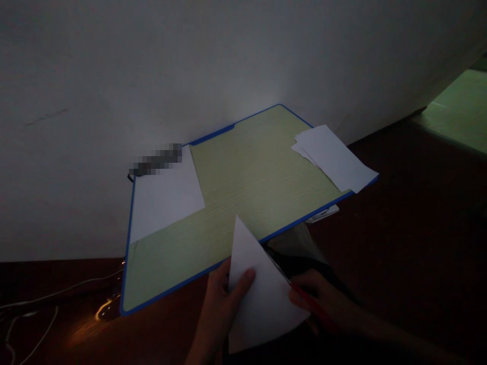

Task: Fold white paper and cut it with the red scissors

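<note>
My left hand (224,294) grips a folded-looking sheet of white paper (262,304), thumb on its face and fingers behind. The paper is held upright near the table's front edge, its pointed corner toward the wall. In my right hand (319,296) is a red-handled tool (310,304) with a thin dark blade lying along the paper's right edge. Dim light hides whether it is a knife or scissors. Beyond my hands is a small table (243,187) with a pale wood-look top and blue rim.
A white sheet (167,197) lies at the table's left, below a blurred-out dark item (158,159). Several white sheets (335,157) are stacked at the right, reaching over the edge. The wall (190,61) stands behind. White cables (61,291) and a glowing light (104,309) are at lower left.
</note>
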Available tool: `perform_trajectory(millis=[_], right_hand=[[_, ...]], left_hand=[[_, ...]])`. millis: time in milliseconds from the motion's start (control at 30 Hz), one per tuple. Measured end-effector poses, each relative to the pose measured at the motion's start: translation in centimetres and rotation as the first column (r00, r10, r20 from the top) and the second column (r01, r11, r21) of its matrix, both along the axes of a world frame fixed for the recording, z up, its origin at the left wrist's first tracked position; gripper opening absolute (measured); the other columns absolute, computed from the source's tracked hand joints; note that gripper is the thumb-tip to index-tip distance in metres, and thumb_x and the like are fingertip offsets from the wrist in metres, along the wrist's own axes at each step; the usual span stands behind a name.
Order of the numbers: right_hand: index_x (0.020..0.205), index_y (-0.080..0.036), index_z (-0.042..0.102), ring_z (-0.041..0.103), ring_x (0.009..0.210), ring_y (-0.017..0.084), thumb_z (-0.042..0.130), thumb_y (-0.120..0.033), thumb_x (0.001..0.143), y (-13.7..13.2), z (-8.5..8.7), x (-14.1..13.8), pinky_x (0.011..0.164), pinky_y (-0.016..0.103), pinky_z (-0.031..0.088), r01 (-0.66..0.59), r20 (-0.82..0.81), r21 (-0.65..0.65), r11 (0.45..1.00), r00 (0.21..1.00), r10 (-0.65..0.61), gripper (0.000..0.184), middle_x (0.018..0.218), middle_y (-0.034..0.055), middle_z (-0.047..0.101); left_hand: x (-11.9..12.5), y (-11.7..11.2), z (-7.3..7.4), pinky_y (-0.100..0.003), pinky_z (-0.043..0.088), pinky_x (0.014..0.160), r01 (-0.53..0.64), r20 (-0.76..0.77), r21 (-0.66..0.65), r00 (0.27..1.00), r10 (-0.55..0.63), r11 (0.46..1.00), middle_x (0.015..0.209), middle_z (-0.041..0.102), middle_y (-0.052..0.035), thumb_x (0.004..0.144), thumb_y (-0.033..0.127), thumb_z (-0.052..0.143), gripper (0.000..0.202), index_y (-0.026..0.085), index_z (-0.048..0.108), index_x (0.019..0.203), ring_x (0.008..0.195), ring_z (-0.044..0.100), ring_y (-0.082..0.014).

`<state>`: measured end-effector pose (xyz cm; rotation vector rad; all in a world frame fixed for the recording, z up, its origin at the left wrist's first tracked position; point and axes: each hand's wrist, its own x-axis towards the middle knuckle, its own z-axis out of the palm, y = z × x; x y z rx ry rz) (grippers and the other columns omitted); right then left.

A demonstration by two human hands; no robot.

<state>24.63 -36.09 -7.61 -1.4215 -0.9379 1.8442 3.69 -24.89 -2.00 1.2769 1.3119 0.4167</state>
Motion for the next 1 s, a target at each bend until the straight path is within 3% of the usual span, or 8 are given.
perform_trajectory(millis=[233, 400, 600, 767, 1000], right_hand=[[0.076, -0.017, 0.057, 0.043, 0.041, 0.006, 0.053, -0.083, 0.083, -0.2, -0.7, -0.1, 0.039, 0.017, 0.03, -0.026, -0.016, 0.006, 1.0, 1.0, 0.026, 0.066, 0.051, -0.0064, 0.046], [0.075, -0.017, 0.057, 0.043, 0.041, 0.006, 0.053, -0.084, 0.082, -0.4, -1.1, -0.1, 0.039, 0.018, 0.033, -0.009, -0.004, -0.027, 1.0, 1.0, 0.009, 0.068, 0.055, -0.0055, 0.048], [0.081, -0.015, 0.061, 0.043, 0.043, 0.006, 0.052, -0.082, 0.085, -0.3, -0.6, 0.0, 0.04, 0.017, 0.032, -0.036, -0.021, -0.004, 0.999, 0.999, 0.035, 0.067, 0.057, -0.0049, 0.05], [0.08, -0.015, 0.062, 0.044, 0.043, 0.006, 0.055, -0.077, 0.087, -0.7, -1.5, -0.2, 0.039, 0.017, 0.033, 0.006, -0.029, -0.015, 1.0, 1.0, -0.006, 0.062, 0.058, -0.0051, 0.05], [0.09, -0.014, 0.066, 0.046, 0.046, 0.006, 0.051, -0.083, 0.084, -0.8, -0.9, -0.3, 0.04, 0.017, 0.034, 0.002, -0.026, -0.056, 0.998, 1.0, -0.004, 0.071, 0.064, -0.0026, 0.054]], left_hand=[[-0.3, 0.0, -0.4, -0.045, 0.055, 0.09, -0.014, -0.034, 0.017, 0.999, 0.014, 1.0, 0.119, 0.075, -0.0156, 0.078, 0.053, 0.078, 0.054, 0.016, 0.075, 0.117, 0.112, 0.067, -0.0389], [-0.2, -0.1, -0.2, -0.045, 0.056, 0.09, -0.002, -0.02, -0.001, 1.0, 0.002, 1.0, 0.122, 0.075, -0.0156, 0.08, 0.05, 0.077, 0.051, 0.017, 0.074, 0.119, 0.11, 0.068, -0.0374], [-0.3, -0.1, -0.3, -0.045, 0.056, 0.09, 0.018, -0.023, 0.021, 1.0, -0.018, 1.0, 0.121, 0.075, -0.0153, 0.081, 0.051, 0.076, 0.051, 0.018, 0.074, 0.119, 0.108, 0.069, -0.037], [-0.4, -0.1, -0.6, -0.042, 0.057, 0.088, 0.007, -0.025, 0.013, 1.0, -0.007, 1.0, 0.119, 0.076, -0.0147, 0.08, 0.051, 0.078, 0.053, 0.017, 0.073, 0.121, 0.107, 0.07, -0.0366], [-0.4, -0.2, -0.4, -0.043, 0.056, 0.091, 0.034, -0.023, 0.003, 0.999, -0.034, 0.999, 0.12, 0.075, -0.0139, 0.083, 0.052, 0.074, 0.051, 0.017, 0.072, 0.119, 0.11, 0.069, -0.0363]])
